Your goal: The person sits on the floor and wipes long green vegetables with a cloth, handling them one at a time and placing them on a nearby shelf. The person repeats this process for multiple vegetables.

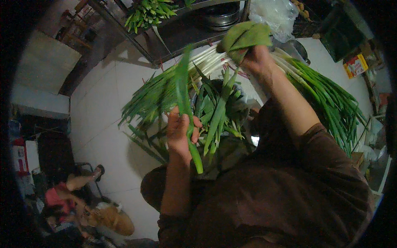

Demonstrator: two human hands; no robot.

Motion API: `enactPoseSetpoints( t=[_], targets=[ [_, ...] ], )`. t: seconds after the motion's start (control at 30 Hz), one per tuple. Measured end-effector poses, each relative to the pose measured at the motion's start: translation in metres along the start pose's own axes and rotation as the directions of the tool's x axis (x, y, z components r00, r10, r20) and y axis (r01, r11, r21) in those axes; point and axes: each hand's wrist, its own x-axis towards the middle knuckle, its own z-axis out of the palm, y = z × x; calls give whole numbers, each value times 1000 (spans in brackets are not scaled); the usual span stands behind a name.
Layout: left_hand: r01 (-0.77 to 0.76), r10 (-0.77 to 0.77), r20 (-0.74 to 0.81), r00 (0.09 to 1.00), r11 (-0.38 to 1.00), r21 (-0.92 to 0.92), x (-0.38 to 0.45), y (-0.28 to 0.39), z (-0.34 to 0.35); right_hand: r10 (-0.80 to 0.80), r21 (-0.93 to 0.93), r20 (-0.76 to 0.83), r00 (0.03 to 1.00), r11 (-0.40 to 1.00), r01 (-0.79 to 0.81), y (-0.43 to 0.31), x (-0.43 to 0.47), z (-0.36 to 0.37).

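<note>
My left hand (180,131) grips a long green onion leaf (185,83), its pale cut end pointing down past my palm. Up and to the right, my right hand (259,59) is closed on a folded green cloth (248,37), which hides most of my fingers. Behind the leaf lies a bunch of long green onions (155,96), white stalks toward the cloth. A second bunch (322,96) fans out to the right of my right forearm. Between my hands, loose green leaves (217,108) are heaped in and over a dark-lined container, whose rim is mostly hidden.
A low dark shelf (186,40) at the top carries stacked metal basins (223,18) and more cut greens (150,14). A clear plastic bag (274,17) is beside it. At lower left, a seated person (59,198) is near a tan dog (113,218) on the tiled floor (96,124).
</note>
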Motion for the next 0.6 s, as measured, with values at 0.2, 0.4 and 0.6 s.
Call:
enactPoseSetpoints(
  t=[0.2, 0.4, 0.6],
  targets=[
    [7, -6, -61, 998, 1000, 8, 8, -5, 12, 476, -362, 171, 863, 845, -394, 89, -86, 25],
    [26, -27, 1, 1000, 986, 165, 12, -33, 25, 416, -590, 295, 860, 788, -178, 87, -102, 53],
    [156, -156, -5, 988, 984, 85, 25, -30, 22, 49, -522, 293, 955, 845, 116, 105, -68, 39]
  ],
)
